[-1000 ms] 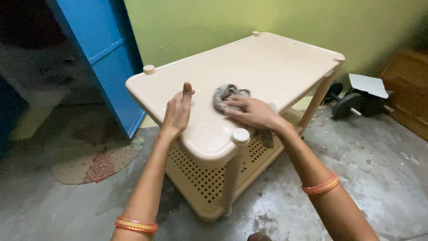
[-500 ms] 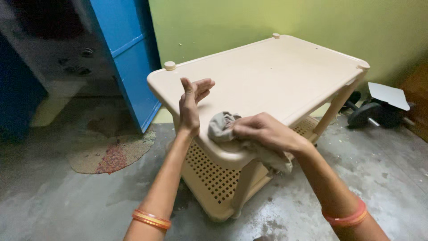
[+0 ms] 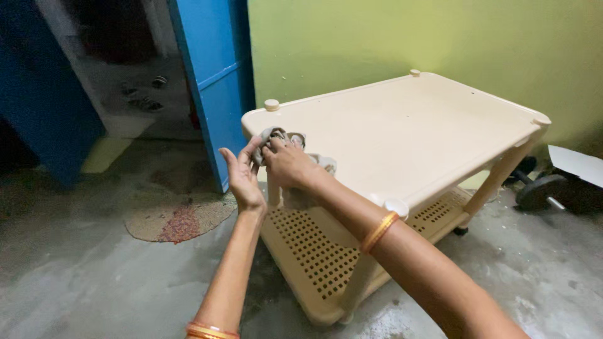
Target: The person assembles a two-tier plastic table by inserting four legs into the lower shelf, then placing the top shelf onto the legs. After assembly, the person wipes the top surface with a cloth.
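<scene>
- Broadly, the table [image 3: 402, 132] runs its long axis from the near left corner back toward the right wall.
- Right hand [image 3: 286, 164] is closed around the rag [image 3: 276, 137], bunched at the table's left front edge.
- Left hand [image 3: 244, 174] is open, fingertips touching the rag.

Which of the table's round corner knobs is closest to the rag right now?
The knob at the corner beside the blue door. It stands just above the grey rag held in the right hand; the other three knobs lie farther off.
</scene>
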